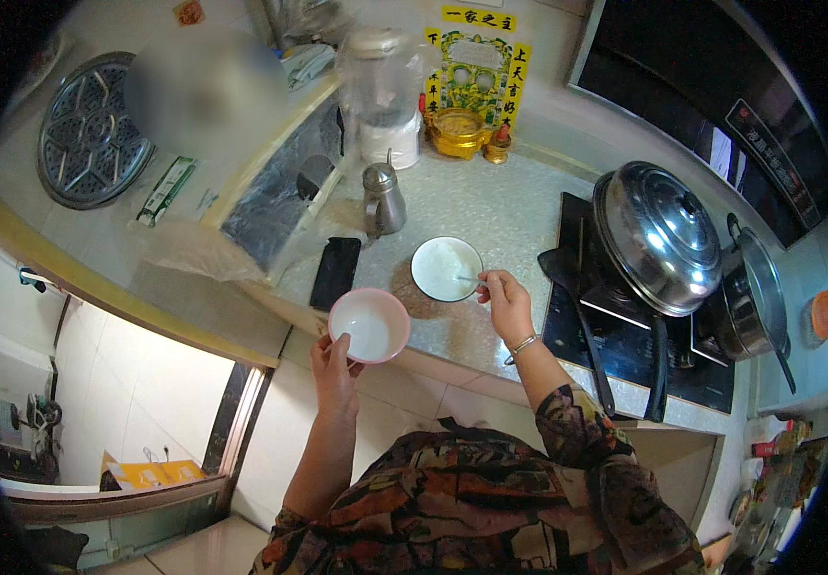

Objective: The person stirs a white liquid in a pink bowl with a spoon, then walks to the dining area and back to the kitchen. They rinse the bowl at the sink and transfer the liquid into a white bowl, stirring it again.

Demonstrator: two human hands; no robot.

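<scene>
My left hand (335,370) grips a pink-rimmed bowl (369,325) by its near side, thumb over the rim. White contents cover its bottom; whether liquid or powder I cannot tell. The bowl is at the front edge of the speckled countertop (486,194). In my right hand (504,302) is the handle of a spoon (469,279), whose head dips into a white bowl (428,262) with a dark rim. That second bowl stands on the counter and holds a white substance. A black smartphone (336,273) lies just behind the pink-rimmed bowl.
A stainless steel pitcher (384,198) stands behind the bowls. On the right, a lidded steel pan (662,237) and a second pot (752,295) sit on the black gas hob (565,345), with a black spatula (586,338) across its edge. A plastic-wrapped blender (385,93) stands at the back.
</scene>
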